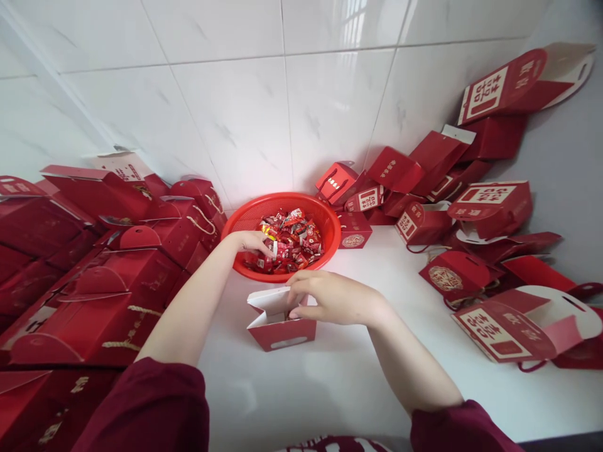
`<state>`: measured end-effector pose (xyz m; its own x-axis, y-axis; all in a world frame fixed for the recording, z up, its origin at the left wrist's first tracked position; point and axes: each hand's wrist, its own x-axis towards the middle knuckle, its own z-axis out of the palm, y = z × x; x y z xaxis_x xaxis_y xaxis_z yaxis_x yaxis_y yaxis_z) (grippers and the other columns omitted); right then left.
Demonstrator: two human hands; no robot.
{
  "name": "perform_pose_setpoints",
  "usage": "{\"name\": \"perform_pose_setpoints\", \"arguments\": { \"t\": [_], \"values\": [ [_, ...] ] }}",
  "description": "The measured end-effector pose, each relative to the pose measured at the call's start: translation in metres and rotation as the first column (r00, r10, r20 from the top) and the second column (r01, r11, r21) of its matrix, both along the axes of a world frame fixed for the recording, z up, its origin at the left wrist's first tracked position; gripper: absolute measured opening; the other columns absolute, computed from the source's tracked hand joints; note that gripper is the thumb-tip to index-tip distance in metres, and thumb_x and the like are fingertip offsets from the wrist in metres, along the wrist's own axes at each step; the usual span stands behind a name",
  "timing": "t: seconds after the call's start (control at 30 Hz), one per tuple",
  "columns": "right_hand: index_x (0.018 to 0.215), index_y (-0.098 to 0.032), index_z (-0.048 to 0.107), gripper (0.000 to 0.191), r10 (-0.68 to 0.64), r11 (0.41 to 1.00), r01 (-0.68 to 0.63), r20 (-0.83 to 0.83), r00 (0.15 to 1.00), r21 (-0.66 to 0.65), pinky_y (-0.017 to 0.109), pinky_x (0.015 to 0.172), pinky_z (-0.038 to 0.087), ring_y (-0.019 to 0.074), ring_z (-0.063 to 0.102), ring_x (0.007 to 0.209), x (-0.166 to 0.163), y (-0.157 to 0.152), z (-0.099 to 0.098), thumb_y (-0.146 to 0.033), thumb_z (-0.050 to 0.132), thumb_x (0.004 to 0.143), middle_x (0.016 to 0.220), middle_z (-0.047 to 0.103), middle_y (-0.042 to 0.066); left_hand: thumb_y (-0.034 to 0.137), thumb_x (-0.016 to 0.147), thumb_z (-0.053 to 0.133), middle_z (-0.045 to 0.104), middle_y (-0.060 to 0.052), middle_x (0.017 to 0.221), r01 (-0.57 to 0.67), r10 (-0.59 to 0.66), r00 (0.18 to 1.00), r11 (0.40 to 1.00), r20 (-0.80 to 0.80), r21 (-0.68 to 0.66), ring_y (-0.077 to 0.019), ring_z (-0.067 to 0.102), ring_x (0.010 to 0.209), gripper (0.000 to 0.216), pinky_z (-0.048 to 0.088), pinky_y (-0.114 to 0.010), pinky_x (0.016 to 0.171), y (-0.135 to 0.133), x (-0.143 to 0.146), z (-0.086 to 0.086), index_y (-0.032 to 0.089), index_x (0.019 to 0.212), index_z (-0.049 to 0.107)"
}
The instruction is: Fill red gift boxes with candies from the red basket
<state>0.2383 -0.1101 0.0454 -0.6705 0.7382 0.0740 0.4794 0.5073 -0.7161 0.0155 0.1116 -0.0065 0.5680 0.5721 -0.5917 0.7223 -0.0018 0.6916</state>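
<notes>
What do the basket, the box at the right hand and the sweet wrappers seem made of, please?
The basket looks like red plastic, slightly glossy, its wall finely perforated. The box is probably card: smooth red outside, white inside, with creased folds. The wrappers seem shiny plastic film, perhaps foil, judging by crinkles and highlights.

Red boxes [153, 282] crowd the left and red cartons [494, 210] the right, before a tiled wall [334, 119].
</notes>
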Motion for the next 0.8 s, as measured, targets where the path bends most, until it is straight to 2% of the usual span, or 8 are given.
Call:
{"name": "perform_pose_setpoints", "arguments": {
  "t": [0.07, 0.3, 0.47, 0.57, 0.67, 0.8],
  "values": [
    [0.097, -0.021, 0.073, 0.009, -0.011, 1.0, 0.011, 0.002, 1.0, -0.002, 0.03, 0.084, 0.049, 0.0192, 0.064, 0.094, 0.0, -0.001, 0.0, -0.022, 0.069, 0.09, 0.105, 0.067, 0.004, 0.037, 0.059, 0.088, 0.074, -0.008, 0.087, 0.02, -0.018, 0.998, 0.999, 0.057, -0.031, -0.0201, 0.067, 0.083, 0.045, 0.052, -0.028, 0.079, -0.003, 0.002, 0.004, 0.011, 0.091, 0.072],
    [0.093, -0.02, 0.072, 0.006, -0.019, 1.0, 0.019, -0.003, 1.0, 0.007, 0.029, 0.079, 0.048, 0.0184, 0.064, 0.091, -0.001, -0.002, 0.0, -0.021, 0.066, 0.091, 0.103, 0.067, 0.004, 0.029, 0.065, 0.086, 0.074, -0.006, 0.087, 0.114, -0.092, 0.971, 0.99, 0.219, -0.089, -0.0171, 0.068, 0.079, 0.059, 0.052, -0.027, 0.076, -0.009, -0.002, 0.017, 0.013, 0.12, 0.07],
    [0.095, -0.02, 0.072, 0.008, -0.019, 1.0, 0.019, -0.022, 1.0, 0.004, 0.029, 0.082, 0.048, 0.0185, 0.064, 0.093, -0.003, -0.001, -0.001, -0.018, 0.066, 0.09, 0.104, 0.067, 0.004, 0.023, 0.063, 0.087, 0.074, -0.011, 0.105, 0.104, -0.062, 0.95, 0.987, 0.306, -0.121, -0.0192, 0.07, 0.085, 0.062, 0.056, -0.029, 0.077, -0.007, -0.008, 0.01, 0.014, 0.122, 0.069],
    [0.095, -0.02, 0.072, 0.008, -0.023, 1.0, 0.023, -0.021, 1.0, -0.001, 0.029, 0.082, 0.049, 0.0185, 0.064, 0.092, -0.003, -0.001, -0.001, -0.02, 0.066, 0.091, 0.104, 0.067, 0.004, 0.021, 0.063, 0.087, 0.074, -0.015, 0.11, 0.063, -0.01, 0.945, 0.987, 0.328, -0.15, -0.0226, 0.069, 0.099, 0.057, 0.056, -0.03, 0.081, -0.008, -0.009, 0.008, 0.012, 0.116, 0.071],
    [0.096, -0.02, 0.072, 0.008, -0.016, 1.0, 0.016, -0.013, 1.0, -0.003, 0.029, 0.083, 0.049, 0.0183, 0.064, 0.092, -0.003, -0.001, -0.001, -0.022, 0.066, 0.092, 0.103, 0.066, 0.004, 0.02, 0.065, 0.087, 0.07, -0.019, 0.121, 0.06, 0.013, 0.939, 0.978, 0.343, -0.2, -0.0263, 0.067, 0.111, 0.057, 0.055, -0.031, 0.084, -0.009, -0.007, 0.011, 0.011, 0.119, 0.069],
    [0.095, -0.021, 0.073, 0.008, -0.017, 1.0, 0.017, -0.009, 1.0, 0.004, 0.03, 0.083, 0.049, 0.0181, 0.064, 0.091, -0.002, -0.001, 0.0, -0.022, 0.065, 0.093, 0.103, 0.066, 0.004, 0.022, 0.068, 0.086, 0.069, -0.024, 0.122, 0.069, 0.015, 0.928, 0.974, 0.372, -0.214, -0.0278, 0.07, 0.104, 0.059, 0.056, -0.029, 0.077, -0.012, -0.006, 0.019, 0.007, 0.122, 0.067]
  ]
}}
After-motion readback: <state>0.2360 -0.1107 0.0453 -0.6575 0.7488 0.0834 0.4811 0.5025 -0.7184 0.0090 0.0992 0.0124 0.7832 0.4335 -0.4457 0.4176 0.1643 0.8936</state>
